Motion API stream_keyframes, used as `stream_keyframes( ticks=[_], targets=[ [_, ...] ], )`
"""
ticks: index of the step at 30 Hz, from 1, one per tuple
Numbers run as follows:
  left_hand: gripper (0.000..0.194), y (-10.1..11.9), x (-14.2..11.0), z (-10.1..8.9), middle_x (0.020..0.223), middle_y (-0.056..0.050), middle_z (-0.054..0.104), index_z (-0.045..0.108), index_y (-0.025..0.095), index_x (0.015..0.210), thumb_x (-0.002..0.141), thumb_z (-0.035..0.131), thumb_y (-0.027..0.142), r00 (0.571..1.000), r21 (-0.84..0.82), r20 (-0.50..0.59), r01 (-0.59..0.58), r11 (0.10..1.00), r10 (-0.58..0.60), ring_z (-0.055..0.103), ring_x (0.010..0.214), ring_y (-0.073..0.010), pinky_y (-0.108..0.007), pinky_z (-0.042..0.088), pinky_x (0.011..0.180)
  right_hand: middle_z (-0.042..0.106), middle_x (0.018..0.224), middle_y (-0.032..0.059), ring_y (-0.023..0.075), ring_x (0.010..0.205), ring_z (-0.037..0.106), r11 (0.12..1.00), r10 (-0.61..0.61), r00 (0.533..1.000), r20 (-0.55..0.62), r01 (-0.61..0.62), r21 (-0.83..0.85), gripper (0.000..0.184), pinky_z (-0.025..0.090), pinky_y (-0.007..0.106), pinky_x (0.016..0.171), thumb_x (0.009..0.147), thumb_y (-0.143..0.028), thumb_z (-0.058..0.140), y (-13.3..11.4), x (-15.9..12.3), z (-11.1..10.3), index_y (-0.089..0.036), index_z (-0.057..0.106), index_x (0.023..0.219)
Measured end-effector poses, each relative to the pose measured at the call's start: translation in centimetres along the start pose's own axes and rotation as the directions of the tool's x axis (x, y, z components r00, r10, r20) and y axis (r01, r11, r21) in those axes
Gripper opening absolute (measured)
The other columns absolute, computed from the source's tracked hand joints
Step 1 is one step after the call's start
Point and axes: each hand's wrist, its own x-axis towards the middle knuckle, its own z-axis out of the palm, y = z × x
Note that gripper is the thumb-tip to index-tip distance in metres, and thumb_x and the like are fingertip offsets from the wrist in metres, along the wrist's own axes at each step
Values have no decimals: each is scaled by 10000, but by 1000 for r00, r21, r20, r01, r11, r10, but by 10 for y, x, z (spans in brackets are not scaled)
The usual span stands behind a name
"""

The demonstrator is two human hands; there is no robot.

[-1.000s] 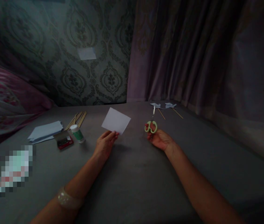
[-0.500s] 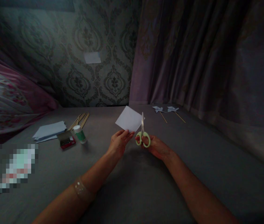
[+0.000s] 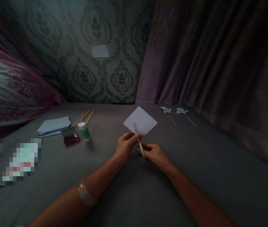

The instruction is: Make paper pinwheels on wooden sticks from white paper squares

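Note:
A square sheet of white paper is held up with one corner pointing away from me. My left hand pinches it near the closest corner, thumb on top. In my right hand is a pair of scissors with light green handles, seen edge-on. Their blades point away from me and lie over the lower part of the paper, close to my left thumb. I cannot tell whether the blades are parted or whether they cut into the sheet.
On the grey table at left lie a stack of paper, wooden sticks, a white-and-green bottle and an open small box. A pixelated item lies nearer. Two paper pinwheels on sticks lie back right.
The scissors have turned from showing both handle loops to edge-on, and their blades moved left over the paper. The paper now lies squarer to me. The whole view has shifted slightly.

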Motion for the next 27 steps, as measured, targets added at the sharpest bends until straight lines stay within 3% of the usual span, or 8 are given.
stream_keyframes(
  ticks=[4,9,12,18,22,24,27],
  targets=[
    [253,3,-3,2,742,-46,699,692,134,729,571,823,282,998,22,33,-54,998,53,641,728,-144,-264,473,744,628,919,84,234,907,562,975,-95,984,-154,61,-215,359,422,346,819,561,-473,750,4,2,-1,-169,759,753],
    [231,2,-3,2,742,-52,701,678,132,712,575,821,252,998,14,43,-45,999,45,652,724,-149,-261,484,736,556,1032,83,214,913,552,985,-67,992,-105,48,-168,279,432,325,803,544,-408,774,9,7,-4,-176,737,694],
    [227,3,3,-1,744,-45,695,656,127,707,576,822,210,999,-108,-37,-16,994,12,666,724,-148,-257,498,743,548,975,76,207,897,549,986,-114,987,-109,99,-135,258,425,324,802,554,-398,774,10,10,-7,-172,723,669],
    [206,8,22,-12,659,-20,666,566,129,589,633,739,27,974,-310,-199,38,950,-104,668,709,-122,-241,520,802,556,955,69,181,825,538,986,-164,957,-239,150,-77,290,422,327,768,587,-440,748,16,19,-21,-177,720,706],
    [208,8,26,-18,598,-1,630,565,126,587,614,742,19,962,-261,-237,71,963,-135,629,601,-91,-176,493,601,568,930,74,199,854,530,981,-166,924,-343,119,-155,349,407,347,801,585,-471,739,18,26,-27,-173,741,768],
    [211,8,26,-20,581,19,614,592,127,638,577,789,82,964,-213,-227,87,973,-136,576,510,-67,-161,416,475,587,868,62,196,825,534,985,-127,945,-302,84,-150,390,407,339,781,561,-491,748,14,30,-27,-166,742,775],
    [308,11,28,-22,583,31,611,599,138,674,497,848,171,971,-177,-212,74,981,-111,553,486,-61,-163,365,446,619,758,40,180,763,539,999,-16,989,-150,11,-33,428,405,318,733,530,-523,755,2,40,-25,-156,726,747]
  ],
)
